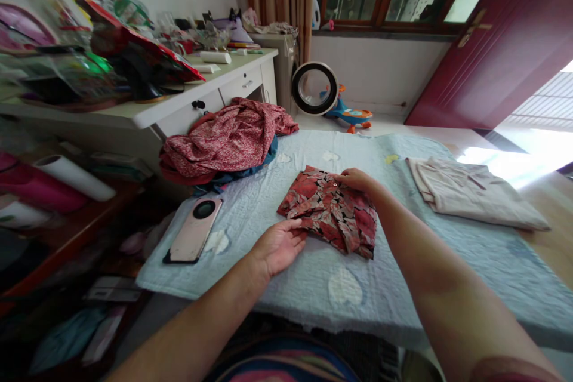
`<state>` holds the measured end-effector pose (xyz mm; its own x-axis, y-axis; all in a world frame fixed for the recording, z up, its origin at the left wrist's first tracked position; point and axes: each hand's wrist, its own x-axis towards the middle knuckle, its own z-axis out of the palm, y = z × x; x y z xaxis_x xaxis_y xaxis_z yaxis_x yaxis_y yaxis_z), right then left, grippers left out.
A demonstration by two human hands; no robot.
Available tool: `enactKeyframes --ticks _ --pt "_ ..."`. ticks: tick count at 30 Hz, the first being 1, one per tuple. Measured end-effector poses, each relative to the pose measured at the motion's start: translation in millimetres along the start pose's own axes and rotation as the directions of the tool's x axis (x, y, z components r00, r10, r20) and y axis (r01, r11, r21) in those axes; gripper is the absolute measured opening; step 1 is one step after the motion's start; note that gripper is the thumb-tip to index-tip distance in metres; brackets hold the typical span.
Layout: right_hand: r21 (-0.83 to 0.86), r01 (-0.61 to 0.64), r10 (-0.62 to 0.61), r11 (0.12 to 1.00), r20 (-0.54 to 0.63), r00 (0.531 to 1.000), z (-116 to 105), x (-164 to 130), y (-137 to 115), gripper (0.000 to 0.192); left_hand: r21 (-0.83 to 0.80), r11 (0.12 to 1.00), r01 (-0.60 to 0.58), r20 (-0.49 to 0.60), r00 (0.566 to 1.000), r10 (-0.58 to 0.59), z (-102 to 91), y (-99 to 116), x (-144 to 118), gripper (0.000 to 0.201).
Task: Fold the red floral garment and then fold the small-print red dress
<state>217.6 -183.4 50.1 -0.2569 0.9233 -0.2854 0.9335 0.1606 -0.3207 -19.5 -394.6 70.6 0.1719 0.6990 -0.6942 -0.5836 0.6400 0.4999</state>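
Note:
A folded red and black floral shirt (322, 203) with a small white button lies on the pale blue quilted cover (286, 292) in front of me. My left hand (280, 246) is palm up at its near left edge, with the thumb over the cloth and the fingertips partly hidden under it. At the far right edge, my right hand (358, 181) has its fingers pressed together on the fabric near the button. A folded beige garment (474, 194) rests to the right. On the left lies a pinkish phone (194, 233) with a round camera.
Behind the phone is a heap of red patterned cloth (233, 137) over blue fabric. A cluttered white counter (179, 95) runs along the left. Beyond the cover are an open round washer door (314, 88), a blue and orange ride-on toy (351, 113) and a red door (487, 42).

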Motion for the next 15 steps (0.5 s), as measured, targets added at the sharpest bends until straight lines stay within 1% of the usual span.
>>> enactKeyframes --ticks 3,6,9,12,15 --pt "0.021 0.001 -0.002 1.0 0.019 1.0 -4 -1 1 0.05 -0.069 0.997 -0.042 -0.035 0.999 0.039 9.8 -5 10 0.019" --pt "0.103 -0.037 0.026 0.994 0.108 0.994 -8 -1 2 0.05 -0.148 0.984 -0.096 -0.068 0.994 0.087 18.2 -12 21 0.022" --pt "0.2 -0.078 0.041 0.977 0.183 0.982 -12 1 4 0.039 -0.186 0.962 -0.198 -0.082 0.979 0.186 25.8 -19 30 0.032" --pt "0.24 -0.062 0.023 0.969 0.163 0.986 -14 3 4 0.026 -0.173 0.937 -0.304 -0.049 0.953 0.3 31.7 -26 32 0.046" --pt "0.283 -0.068 0.029 0.957 0.14 0.99 -14 2 4 0.022 -0.138 0.916 -0.377 -0.024 0.926 0.377 36.6 -33 35 0.052"
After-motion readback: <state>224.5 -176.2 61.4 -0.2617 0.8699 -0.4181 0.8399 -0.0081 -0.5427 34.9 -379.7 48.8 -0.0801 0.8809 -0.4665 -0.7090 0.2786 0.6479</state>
